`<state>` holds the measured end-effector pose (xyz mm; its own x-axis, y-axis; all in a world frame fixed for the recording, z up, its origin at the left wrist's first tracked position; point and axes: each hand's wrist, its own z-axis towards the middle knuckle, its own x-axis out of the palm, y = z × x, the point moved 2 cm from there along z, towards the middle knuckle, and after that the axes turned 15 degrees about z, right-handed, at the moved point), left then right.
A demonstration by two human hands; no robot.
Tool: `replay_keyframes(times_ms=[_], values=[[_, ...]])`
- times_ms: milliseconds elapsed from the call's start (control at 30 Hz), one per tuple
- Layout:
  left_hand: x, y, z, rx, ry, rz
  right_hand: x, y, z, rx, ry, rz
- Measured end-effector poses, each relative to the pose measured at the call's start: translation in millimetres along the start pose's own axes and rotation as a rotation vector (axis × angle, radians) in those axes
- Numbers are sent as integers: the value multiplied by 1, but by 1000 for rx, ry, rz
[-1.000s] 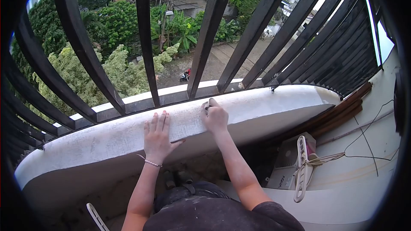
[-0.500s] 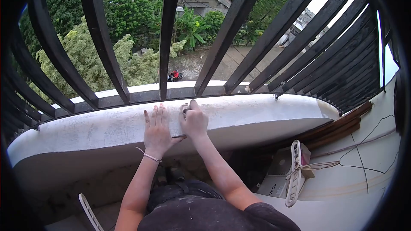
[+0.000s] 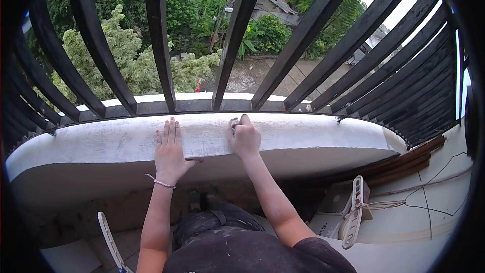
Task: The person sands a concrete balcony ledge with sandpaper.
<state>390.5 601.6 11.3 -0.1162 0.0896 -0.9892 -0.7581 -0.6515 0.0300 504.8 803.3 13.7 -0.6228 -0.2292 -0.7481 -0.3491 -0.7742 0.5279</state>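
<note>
The curved white ledge (image 3: pixel 116 141) runs below the railing, its painted face scuffed and patchy. My left hand (image 3: pixel 170 156) lies flat against that face, fingers straight and pointing up, thumb out to the right at the lower edge. Beside the thumb shows a thin dark strip (image 3: pixel 196 160). Further right, my right hand (image 3: pixel 246 139) is closed and pressed on the ledge near its top. A small grey folded piece (image 3: pixel 233 123), perhaps sandpaper, shows at its fingers; most of it is hidden by the hand. Pale dust covers both forearms.
Dark railing bars (image 3: pixel 160 45) rise along the ledge. At right stand a cardboard box (image 3: pixel 328 217), a white slotted plastic piece (image 3: pixel 354 212) with cords, and brown lengths (image 3: pixel 404 159) stacked by the wall. Another slotted piece (image 3: pixel 111 240) is at lower left. Trees and a yard lie beyond.
The view has shifted. My left hand has slid left along the ledge and my right hand a little right, so the gap between them is wider. The right hand still grips the grey piece.
</note>
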Motion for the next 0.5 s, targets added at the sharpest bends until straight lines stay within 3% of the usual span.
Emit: replay_keyframes(times_ms=[67,167,300,400,500], values=[[0,1,1,9,-3,-4,33,43,-4,-144,126,93],[6,10,-2,49,-38,-8,28,46,-4,-143,158,88],[3,47,-9,38,-14,24,-30,-22,-8,173,55,-129],[0,53,-5,31,13,67,-25,-26,-10,107,-62,-172],[1,50,-3,45,5,82,21,29,0,-7,17,-57]])
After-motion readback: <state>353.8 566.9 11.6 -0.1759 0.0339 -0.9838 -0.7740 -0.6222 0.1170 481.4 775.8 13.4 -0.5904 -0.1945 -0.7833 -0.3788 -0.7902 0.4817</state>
